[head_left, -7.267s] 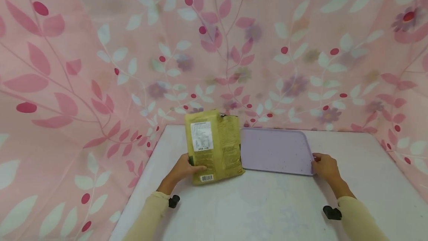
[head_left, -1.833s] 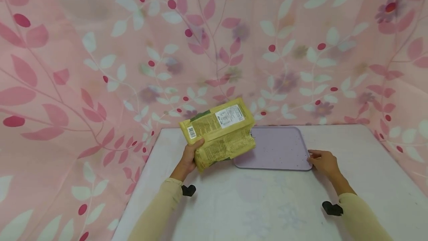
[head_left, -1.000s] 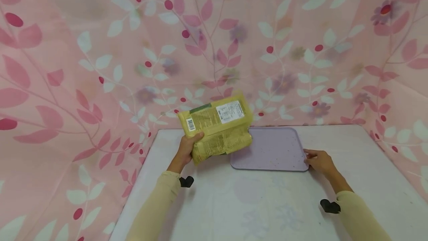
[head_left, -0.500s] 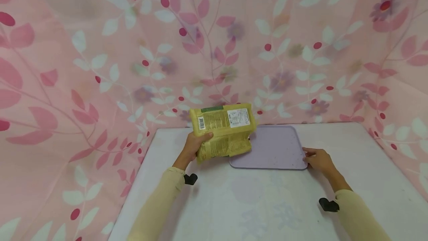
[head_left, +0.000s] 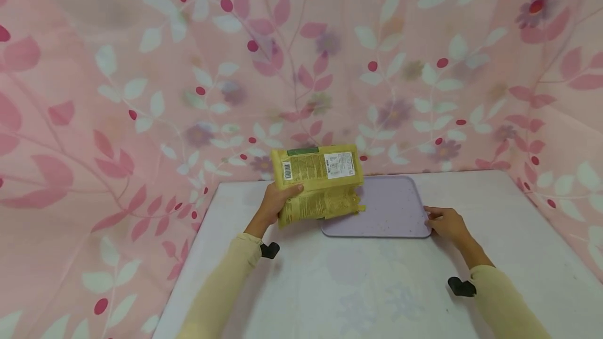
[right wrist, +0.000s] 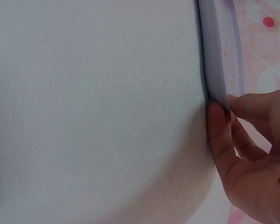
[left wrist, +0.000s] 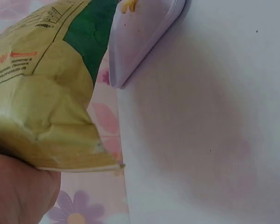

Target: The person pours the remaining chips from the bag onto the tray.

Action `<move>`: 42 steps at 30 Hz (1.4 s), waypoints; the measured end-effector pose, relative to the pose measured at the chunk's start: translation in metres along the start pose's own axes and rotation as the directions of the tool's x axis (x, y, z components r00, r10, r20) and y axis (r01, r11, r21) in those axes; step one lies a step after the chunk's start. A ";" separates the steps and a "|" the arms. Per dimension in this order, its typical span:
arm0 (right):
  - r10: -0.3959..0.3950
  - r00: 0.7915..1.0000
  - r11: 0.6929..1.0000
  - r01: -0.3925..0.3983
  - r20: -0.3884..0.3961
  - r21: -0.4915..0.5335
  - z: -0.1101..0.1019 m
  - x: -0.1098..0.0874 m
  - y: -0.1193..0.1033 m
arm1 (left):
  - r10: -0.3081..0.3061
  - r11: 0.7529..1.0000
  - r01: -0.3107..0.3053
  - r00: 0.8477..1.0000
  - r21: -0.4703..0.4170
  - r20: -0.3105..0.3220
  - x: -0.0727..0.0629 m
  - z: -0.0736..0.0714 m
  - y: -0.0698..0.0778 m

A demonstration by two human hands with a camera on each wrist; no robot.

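Note:
My left hand [head_left: 274,202] grips one end of a yellow food bag [head_left: 316,171], with the thumb across its printed face. Lying on its side above the table, the bag has its torn mouth over the left part of a lilac tray [head_left: 391,213]. A small yellow piece [head_left: 361,208] shows at that mouth. In the left wrist view, yellow pieces [left wrist: 128,5] show against the tray, and the bag's end [left wrist: 51,126] fills the upper left. My right hand [head_left: 446,223] pinches the tray's right rim; fingers and thumb meet its edge in the right wrist view. Small crumbs dot the tray.
The tray sits near the back of a white-covered table [head_left: 367,286]. Behind the table hangs a pink floral cloth [head_left: 301,67], which also closes off both sides. A black wrist mount [head_left: 461,286] is at the right sleeve, another [head_left: 270,250] at the left.
My left hand has turned the bag from upright onto its side and brought its mouth over the tray. A yellow piece now shows at the mouth. The right hand stays on the rim.

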State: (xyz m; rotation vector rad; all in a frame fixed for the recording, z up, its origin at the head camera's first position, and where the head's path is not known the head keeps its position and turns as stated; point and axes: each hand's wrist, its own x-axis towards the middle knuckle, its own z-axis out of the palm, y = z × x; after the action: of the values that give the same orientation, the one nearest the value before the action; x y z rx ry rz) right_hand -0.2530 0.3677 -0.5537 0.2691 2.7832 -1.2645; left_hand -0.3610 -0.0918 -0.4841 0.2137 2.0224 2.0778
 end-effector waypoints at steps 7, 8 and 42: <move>0.003 1.000 1.000 -0.003 -0.001 0.006 -0.001 -0.001 -0.004 | 0.048 0.996 -0.048 0.999 -0.076 0.000 -0.003 0.002 0.009; 0.007 1.000 1.000 -0.007 -0.001 0.009 -0.001 -0.001 -0.004 | 0.062 0.995 -0.062 0.998 -0.079 -0.001 -0.002 0.003 0.010; 0.010 1.000 1.000 -0.010 0.001 0.029 0.003 -0.006 -0.004 | 0.093 0.996 -0.093 0.995 0.002 0.048 -0.002 0.004 0.018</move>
State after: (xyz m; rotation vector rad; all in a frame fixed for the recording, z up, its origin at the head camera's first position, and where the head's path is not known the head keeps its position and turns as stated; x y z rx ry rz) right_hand -0.2479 0.3627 -0.5519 0.2834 2.7616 -1.3030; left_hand -0.3594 -0.0886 -0.4654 0.3614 2.0260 2.1017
